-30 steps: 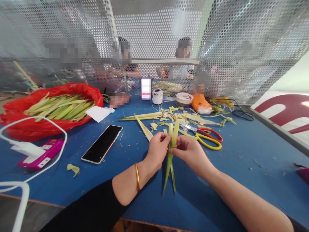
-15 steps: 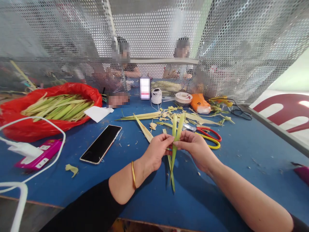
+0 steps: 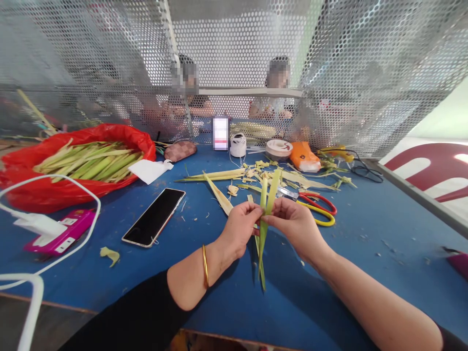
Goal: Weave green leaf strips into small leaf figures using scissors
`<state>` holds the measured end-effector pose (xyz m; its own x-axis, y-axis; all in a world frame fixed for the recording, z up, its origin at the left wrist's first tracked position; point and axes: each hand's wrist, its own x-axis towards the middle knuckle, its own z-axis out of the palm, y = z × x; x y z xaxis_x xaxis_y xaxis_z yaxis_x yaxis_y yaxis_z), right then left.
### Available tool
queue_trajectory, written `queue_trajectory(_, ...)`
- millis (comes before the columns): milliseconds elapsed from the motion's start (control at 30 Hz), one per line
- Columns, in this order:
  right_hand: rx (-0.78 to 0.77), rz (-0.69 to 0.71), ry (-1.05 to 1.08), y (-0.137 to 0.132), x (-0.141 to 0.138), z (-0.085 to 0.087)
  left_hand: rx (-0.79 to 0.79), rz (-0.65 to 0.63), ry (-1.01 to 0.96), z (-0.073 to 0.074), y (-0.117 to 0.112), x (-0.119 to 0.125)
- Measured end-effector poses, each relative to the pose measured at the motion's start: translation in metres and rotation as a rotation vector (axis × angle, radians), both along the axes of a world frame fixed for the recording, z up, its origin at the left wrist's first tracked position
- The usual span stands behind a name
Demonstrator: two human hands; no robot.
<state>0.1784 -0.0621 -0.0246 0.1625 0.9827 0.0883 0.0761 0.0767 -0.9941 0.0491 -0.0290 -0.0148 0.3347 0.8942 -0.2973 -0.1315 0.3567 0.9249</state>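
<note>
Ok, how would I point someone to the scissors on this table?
Start at the blue tabletop and find the person's right hand, pinching green leaf strips. Just beyond that hand, flat among pale leaf scraps, lie the metal scissors. They alone have thin loop handles, one red and one yellow; the orange tool farther back has none.

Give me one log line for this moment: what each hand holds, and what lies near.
left hand: pinching leaf strips | right hand: pinching same leaf strips | strips: upright above blue table | near: scissors, phone
</note>
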Motion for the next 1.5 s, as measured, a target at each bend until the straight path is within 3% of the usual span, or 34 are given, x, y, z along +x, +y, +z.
queue_trajectory(133,-0.007,0.018,0.014,0.000,-0.001,-0.001,0.003,0.013,0.007,-0.002,0.001,0.000)
queue_trajectory(300,-0.075,0.083,0.105,0.000,-0.006,-0.002,0.136,0.067,0.060,-0.004,0.002,0.001)
queue_trajectory(567,-0.023,0.077,0.077,-0.002,-0.008,0.000,0.083,0.050,0.051,-0.007,0.002,0.002)
queue_trajectory(867,-0.158,0.113,0.098,-0.004,-0.013,0.004,0.197,0.118,0.099,-0.013,0.004,0.002)
queue_trajectory(1100,-0.008,0.098,-0.049,-0.005,-0.014,0.000,0.138,0.097,0.021,-0.015,0.004,0.003)
queue_trajectory(1267,-0.091,0.131,0.058,-0.004,-0.014,0.000,0.125,0.139,0.047,-0.010,0.004,0.002)
queue_trajectory(1500,-0.093,0.027,0.145,0.002,0.002,0.010,-0.144,-0.161,-0.147,0.001,0.007,-0.005)
